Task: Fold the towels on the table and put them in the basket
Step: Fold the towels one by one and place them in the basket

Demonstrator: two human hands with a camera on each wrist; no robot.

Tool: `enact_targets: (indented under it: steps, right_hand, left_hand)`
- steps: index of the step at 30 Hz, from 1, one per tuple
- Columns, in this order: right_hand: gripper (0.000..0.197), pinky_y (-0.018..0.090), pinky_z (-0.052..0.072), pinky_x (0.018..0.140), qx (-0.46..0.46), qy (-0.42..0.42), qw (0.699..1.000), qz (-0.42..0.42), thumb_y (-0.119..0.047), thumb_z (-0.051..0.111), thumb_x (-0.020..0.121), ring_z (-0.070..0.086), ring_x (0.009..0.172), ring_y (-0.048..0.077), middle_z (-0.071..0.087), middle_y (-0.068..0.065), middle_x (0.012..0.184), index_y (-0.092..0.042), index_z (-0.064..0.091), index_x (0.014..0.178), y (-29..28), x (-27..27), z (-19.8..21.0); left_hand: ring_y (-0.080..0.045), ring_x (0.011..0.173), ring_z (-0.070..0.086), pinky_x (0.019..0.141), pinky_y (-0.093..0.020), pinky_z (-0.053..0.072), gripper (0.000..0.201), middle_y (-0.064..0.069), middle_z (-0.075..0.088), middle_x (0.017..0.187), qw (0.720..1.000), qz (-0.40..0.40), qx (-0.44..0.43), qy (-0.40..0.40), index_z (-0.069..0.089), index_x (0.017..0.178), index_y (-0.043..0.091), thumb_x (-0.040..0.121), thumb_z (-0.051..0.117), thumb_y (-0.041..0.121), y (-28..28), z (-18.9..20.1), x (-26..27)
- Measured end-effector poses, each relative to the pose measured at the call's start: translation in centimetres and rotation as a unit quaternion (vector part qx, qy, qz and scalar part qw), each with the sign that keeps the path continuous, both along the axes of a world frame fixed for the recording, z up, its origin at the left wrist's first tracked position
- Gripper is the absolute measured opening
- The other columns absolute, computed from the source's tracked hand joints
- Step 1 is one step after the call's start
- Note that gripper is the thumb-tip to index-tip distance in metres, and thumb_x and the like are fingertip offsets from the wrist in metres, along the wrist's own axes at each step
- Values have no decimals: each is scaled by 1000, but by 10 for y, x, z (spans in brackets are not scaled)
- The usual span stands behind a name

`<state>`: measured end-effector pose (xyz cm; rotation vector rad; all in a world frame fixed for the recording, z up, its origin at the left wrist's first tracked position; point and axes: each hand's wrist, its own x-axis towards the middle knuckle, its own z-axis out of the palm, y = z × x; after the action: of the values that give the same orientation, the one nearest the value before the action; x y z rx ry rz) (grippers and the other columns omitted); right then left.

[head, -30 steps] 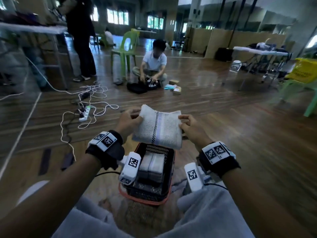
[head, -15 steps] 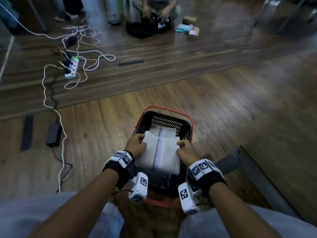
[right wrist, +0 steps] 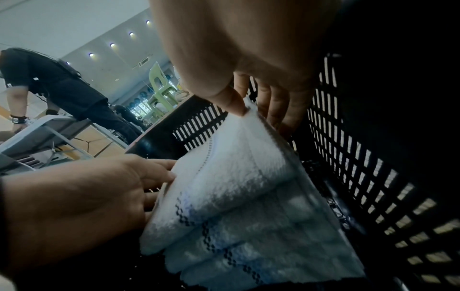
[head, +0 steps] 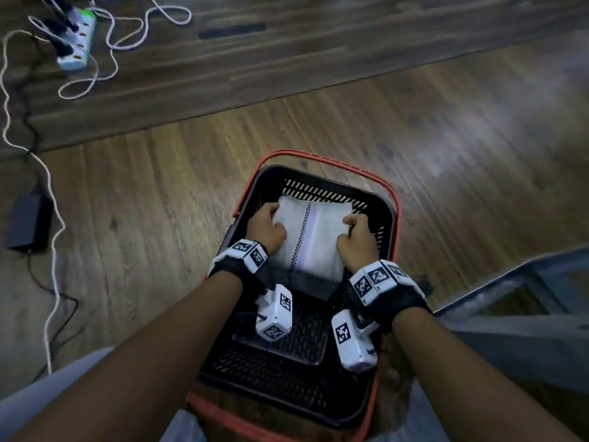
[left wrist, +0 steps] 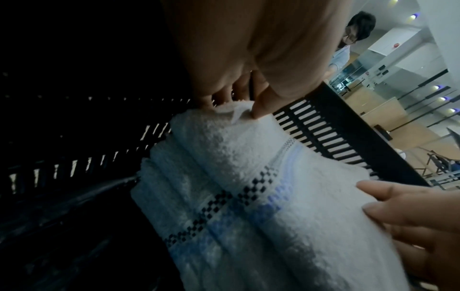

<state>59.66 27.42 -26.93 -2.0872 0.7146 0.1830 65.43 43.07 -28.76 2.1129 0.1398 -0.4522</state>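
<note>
A folded white towel (head: 310, 237) with a dark checkered stripe and a pale blue band lies inside the black basket (head: 387, 224) with a red rim, on top of other folded towels (right wrist: 261, 252). My left hand (head: 266, 226) pinches the towel's left edge, thumb on top (left wrist: 261, 106). My right hand (head: 353, 237) pinches its right edge, thumb above and fingers behind (right wrist: 239, 106). Both hands are down inside the basket. The near half of the basket floor (head: 287, 371) is bare.
The basket stands on a wooden floor (head: 159, 218). A grey table frame (head: 510, 314) runs along the right. White cables (head: 51, 202), a power strip (head: 78, 43) and a black adapter (head: 27, 218) lie at the left. People stand in the room beyond.
Both hands have lowered the folded towel from chest height down into the basket onto the stack. My head has tilted down toward the basket.
</note>
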Motion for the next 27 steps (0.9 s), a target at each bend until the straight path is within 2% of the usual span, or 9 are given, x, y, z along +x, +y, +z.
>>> enact_targets:
  steps: [2,7,9,13,19,20,22,24,27]
  right_hand:
    - [35,26,27,50,-4,-1,1000,-10,3,40,86,46,61,16,56,20,110,-7,42,120,-1,0,-9]
    - [34,28,32,68,1,0,1000,-29,-1,40,85,50,81,23,57,25,111,-11,42,118,1,1,-26]
    - [33,27,33,67,1,-3,999,-33,-3,41,86,50,83,22,57,23,111,-12,43,117,2,1,-28]
    - [32,26,29,52,-6,-27,998,-51,-5,43,86,48,70,22,56,19,104,-13,44,116,4,2,-28]
    - [32,26,28,52,-24,-38,998,-40,-4,42,86,45,63,19,52,15,96,-13,45,117,6,-1,-35]
    - [33,26,30,54,-31,-37,998,-38,-4,42,86,48,66,20,52,16,101,-12,45,118,7,-1,-33]
    - [35,27,36,68,-81,-38,996,-30,-5,45,86,51,92,27,45,16,120,-10,46,120,11,-2,-27]
    - [38,34,37,85,-192,-54,980,-7,-8,49,85,38,118,29,36,14,134,-9,46,123,20,-4,-20]
    - [46,41,28,105,-302,-69,949,62,-13,47,87,23,137,27,28,10,149,-11,42,133,35,-5,-22]
  left_hand:
    - [-26,125,48,98,-21,33,49,-13,52,135,1000,-8,5,16,45,135,5,86,47,-2,0,-11,1]
    - [-26,129,44,103,-24,31,49,-13,48,139,1000,-17,6,15,42,137,5,89,46,-2,3,-18,5]
    - [-26,129,44,101,-22,31,48,-13,48,139,1000,-22,4,8,42,137,5,90,46,-3,3,-19,7]
    - [-25,128,45,93,-15,29,48,-13,49,139,1000,-4,-11,-10,43,138,6,91,45,-3,2,-23,4]
    - [-26,129,44,92,-15,28,47,-13,47,140,1000,4,-14,-24,41,139,5,92,42,-2,0,-28,3]
    - [-26,129,43,94,-17,29,48,-14,46,141,1000,-1,-10,-27,40,139,5,92,42,-3,0,-29,3]
    - [-28,131,40,102,-21,29,50,-16,43,142,999,-7,8,-44,38,140,4,91,41,-4,-1,-28,0]
    - [-30,134,36,109,-27,25,53,-18,37,144,994,-25,41,-99,34,142,2,90,40,-3,-5,-27,-5]
    - [-26,141,25,113,-39,26,55,-13,25,154,964,-120,146,-186,27,146,5,92,39,8,-11,-29,-9]
